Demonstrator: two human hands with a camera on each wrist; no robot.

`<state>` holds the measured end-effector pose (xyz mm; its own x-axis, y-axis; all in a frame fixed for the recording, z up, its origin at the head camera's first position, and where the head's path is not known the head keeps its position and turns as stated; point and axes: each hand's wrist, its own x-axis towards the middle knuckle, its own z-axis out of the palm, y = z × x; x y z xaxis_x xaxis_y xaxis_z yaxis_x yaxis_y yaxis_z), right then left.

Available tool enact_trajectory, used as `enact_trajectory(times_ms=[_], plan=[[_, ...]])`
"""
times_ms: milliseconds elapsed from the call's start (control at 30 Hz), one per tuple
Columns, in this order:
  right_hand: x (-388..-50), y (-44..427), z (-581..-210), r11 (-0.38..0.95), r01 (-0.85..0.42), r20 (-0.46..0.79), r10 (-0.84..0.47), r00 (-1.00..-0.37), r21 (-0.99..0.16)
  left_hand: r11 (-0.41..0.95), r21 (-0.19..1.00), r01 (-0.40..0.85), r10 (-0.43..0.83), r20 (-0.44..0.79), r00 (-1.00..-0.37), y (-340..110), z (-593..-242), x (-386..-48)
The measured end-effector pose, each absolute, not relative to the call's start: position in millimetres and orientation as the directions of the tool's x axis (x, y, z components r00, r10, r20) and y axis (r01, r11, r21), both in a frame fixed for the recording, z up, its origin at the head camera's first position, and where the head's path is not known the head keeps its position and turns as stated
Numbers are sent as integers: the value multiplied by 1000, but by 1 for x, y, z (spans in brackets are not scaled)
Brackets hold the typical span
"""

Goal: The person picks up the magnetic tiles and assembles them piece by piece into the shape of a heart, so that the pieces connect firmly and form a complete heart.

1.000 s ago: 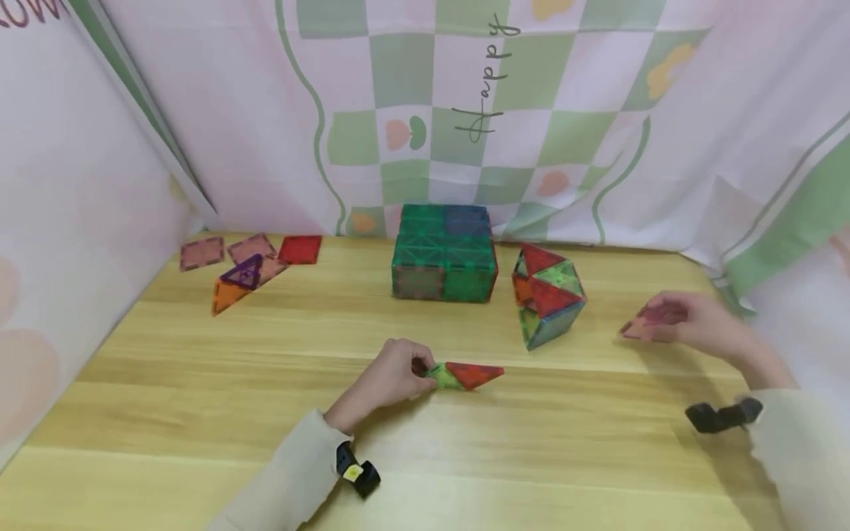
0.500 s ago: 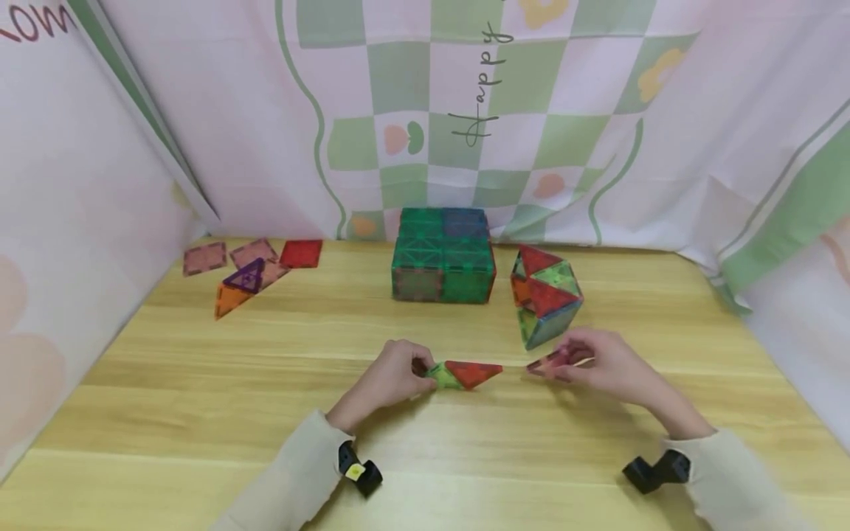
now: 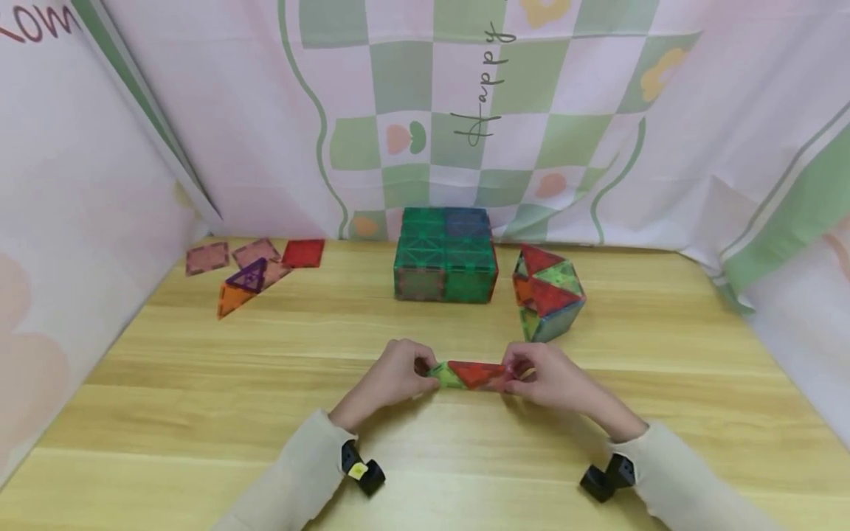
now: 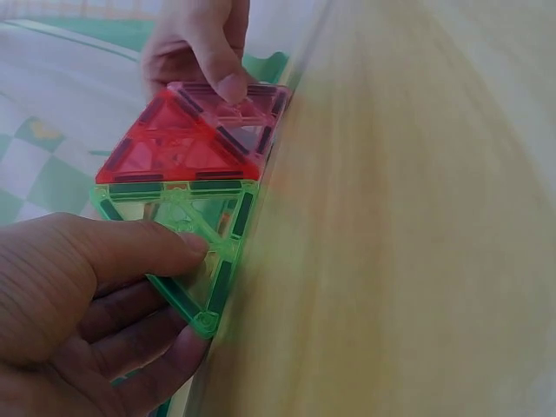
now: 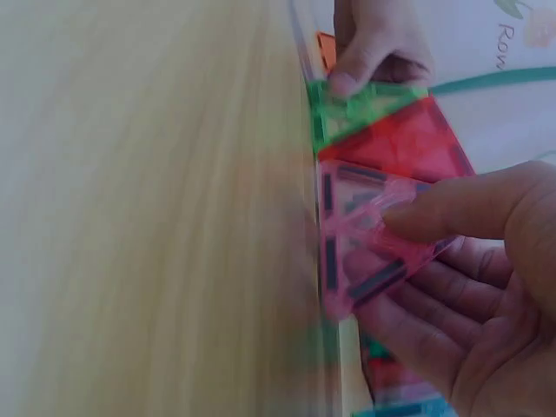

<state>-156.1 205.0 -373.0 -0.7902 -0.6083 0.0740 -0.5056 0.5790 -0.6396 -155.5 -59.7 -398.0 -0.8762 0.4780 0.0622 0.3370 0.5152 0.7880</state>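
My left hand (image 3: 395, 376) pinches a green triangular magnetic tile (image 4: 213, 217) between thumb and fingers. Joined along the green tile's edge is a red triangular tile (image 4: 178, 143), standing on the table. At the other end my right hand (image 3: 554, 376) pinches a pink triangular tile (image 5: 356, 226), its edge against the red one. Together the three form a low upright strip between the hands. Both thumbs lie on the near faces; my fingers are behind the tiles.
Behind the hands stands a green box of tiles (image 3: 468, 284). Right of it is a many-coloured tile structure (image 3: 554, 295), close beyond my right hand. At the left back lie a red square tile (image 3: 303, 254), pink tiles (image 3: 207, 259), a purple triangle (image 3: 249, 276) and an orange tile (image 3: 234, 299).
From the far right, my right hand has come leftward with the pink tile and brought it against the red tile. My left hand has kept its hold on the green tile.
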Motion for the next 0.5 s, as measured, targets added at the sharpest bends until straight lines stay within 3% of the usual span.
enact_trajectory(times_ms=[300,500], plan=[[-153,199,-375,596,-496,67,-595,-801,-631,498,796,344,494,65,-867,-61,-396,-152],[-153,201,-377,579,-497,80,-596,-799,-647,501,755,423,591,58,-804,-72,-392,-156]])
